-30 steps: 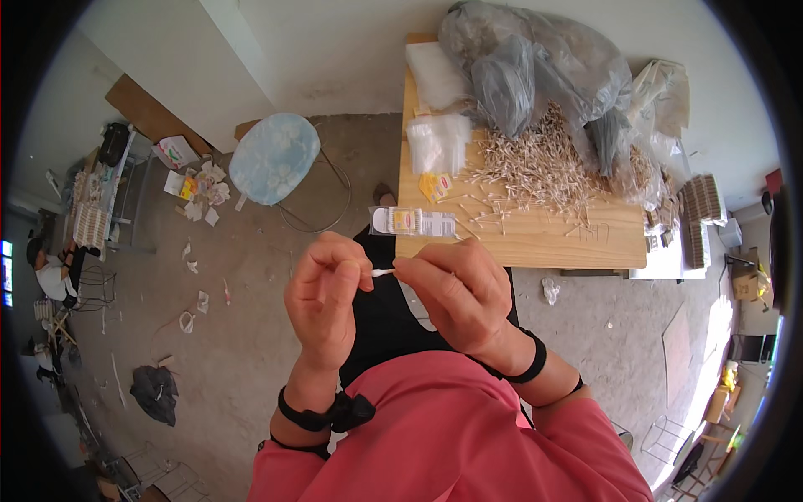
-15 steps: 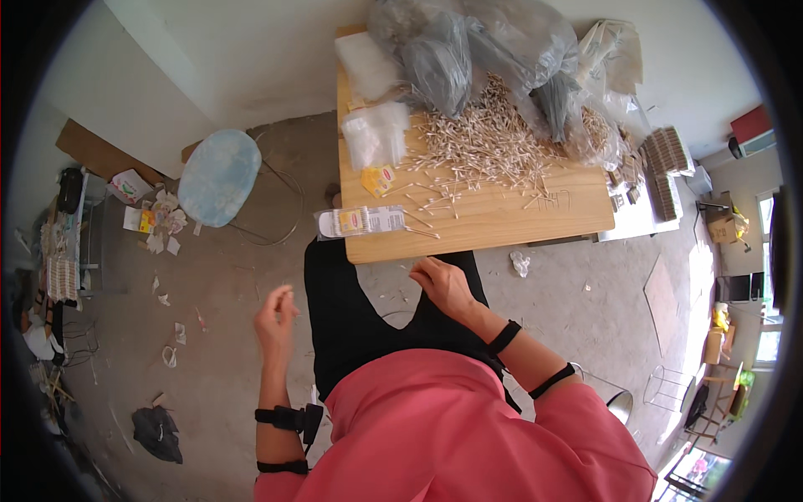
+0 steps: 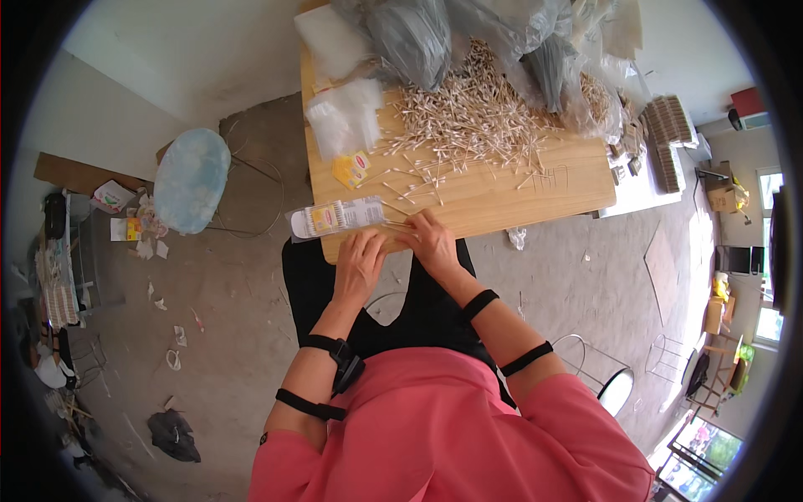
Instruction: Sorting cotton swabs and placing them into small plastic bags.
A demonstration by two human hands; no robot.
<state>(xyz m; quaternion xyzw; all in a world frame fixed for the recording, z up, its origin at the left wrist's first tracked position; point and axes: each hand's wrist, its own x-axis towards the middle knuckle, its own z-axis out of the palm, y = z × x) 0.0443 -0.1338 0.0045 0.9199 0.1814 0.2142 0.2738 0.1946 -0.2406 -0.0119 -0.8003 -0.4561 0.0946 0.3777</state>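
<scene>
On our wooden table we see a heap of cotton swabs, grey plastic bags behind it, clear bags and a yellow card to its left, and a swab packet overhanging the left edge.

The pale-brown, rectangular wooden worktop looks smooth. On it: thin swabs with matt white cotton tips, crinkled, glossy grey plastic bags and, at its near left corner, a flat, shiny clear-plastic packet.
</scene>
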